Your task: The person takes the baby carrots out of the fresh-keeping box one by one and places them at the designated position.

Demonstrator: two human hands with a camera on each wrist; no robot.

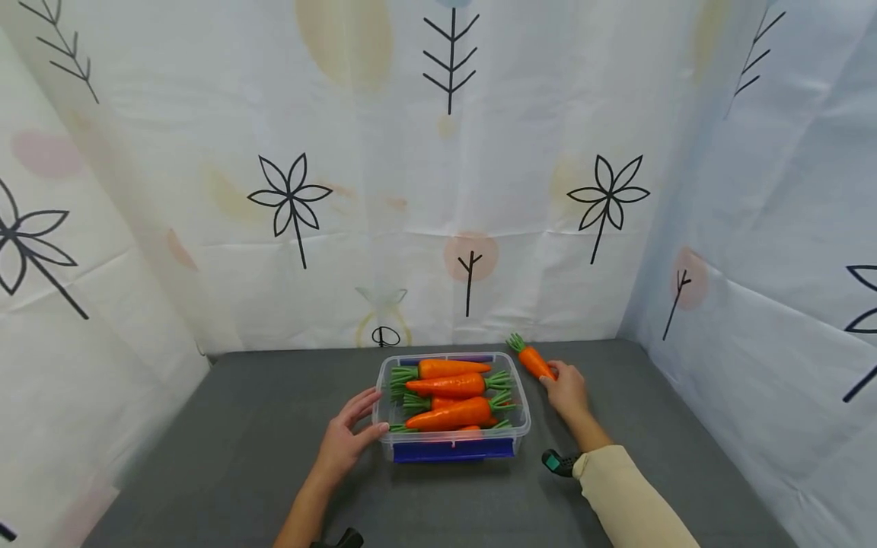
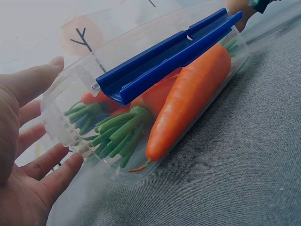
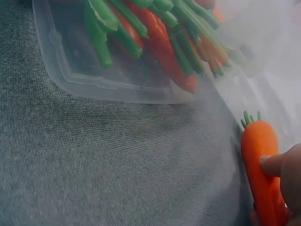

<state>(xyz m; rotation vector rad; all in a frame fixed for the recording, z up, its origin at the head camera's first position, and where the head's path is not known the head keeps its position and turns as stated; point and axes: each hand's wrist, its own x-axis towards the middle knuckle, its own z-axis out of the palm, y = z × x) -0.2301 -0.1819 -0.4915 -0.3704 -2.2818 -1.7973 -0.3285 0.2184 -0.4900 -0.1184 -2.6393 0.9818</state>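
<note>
A clear plastic box [image 1: 452, 435] with blue clip handles stands on the grey table, holding several orange carrots [image 1: 448, 386] with green stem ends. My left hand [image 1: 346, 438] rests at the box's left side, its fingers fairly straight against the wall; the left wrist view shows the hand [image 2: 35, 174] spread along the box's end. To the right of the box, my right hand [image 1: 567, 388] grips a single carrot [image 1: 534, 361] by its lower part, green tops pointing away. In the right wrist view the thumb presses on this carrot [image 3: 259, 146].
The grey tabletop [image 1: 240, 449] reaches back to a white patterned curtain [image 1: 384, 251], which also hangs at both sides. A dark strap device [image 1: 558, 463] sits on my right wrist.
</note>
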